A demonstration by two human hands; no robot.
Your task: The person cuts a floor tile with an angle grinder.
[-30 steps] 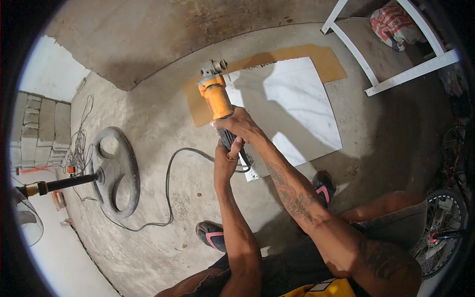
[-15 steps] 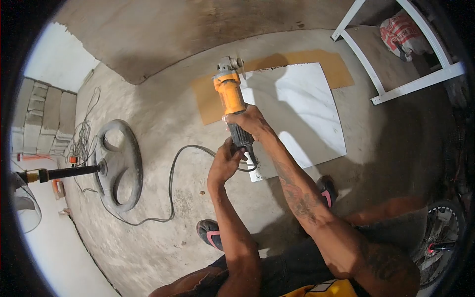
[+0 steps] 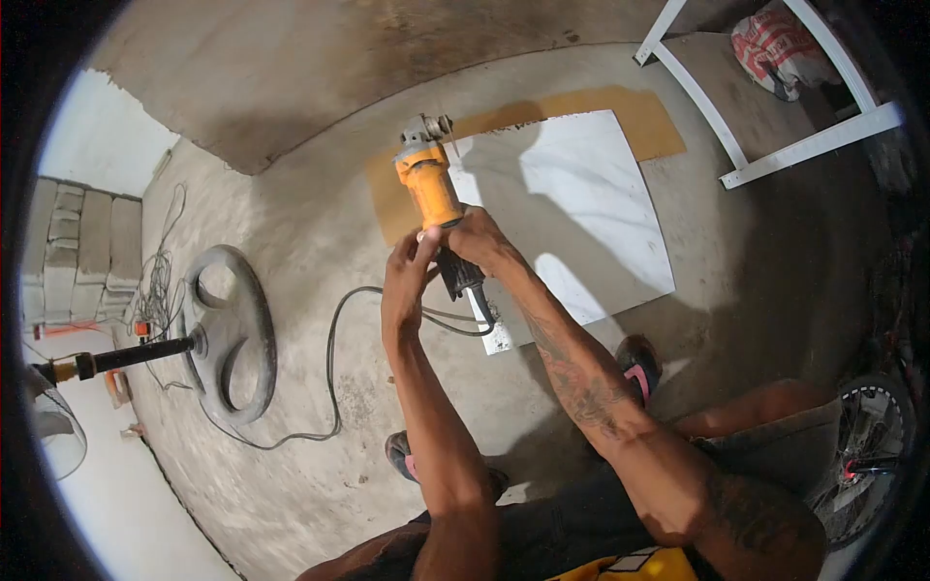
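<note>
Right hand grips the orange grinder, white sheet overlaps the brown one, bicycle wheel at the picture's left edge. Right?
Wrong side: the head view shows the bicycle wheel at the picture's right edge. The rest holds: right hand on the orange grinder, white sheet overlapping the brown sheet.

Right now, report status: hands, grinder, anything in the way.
Right hand gripping the angle grinder. Left hand at its side, grip unclear. Power cord loops across the floor, possible snag.

white frame [image 3: 814, 145], printed sack [image 3: 781, 50]
</note>
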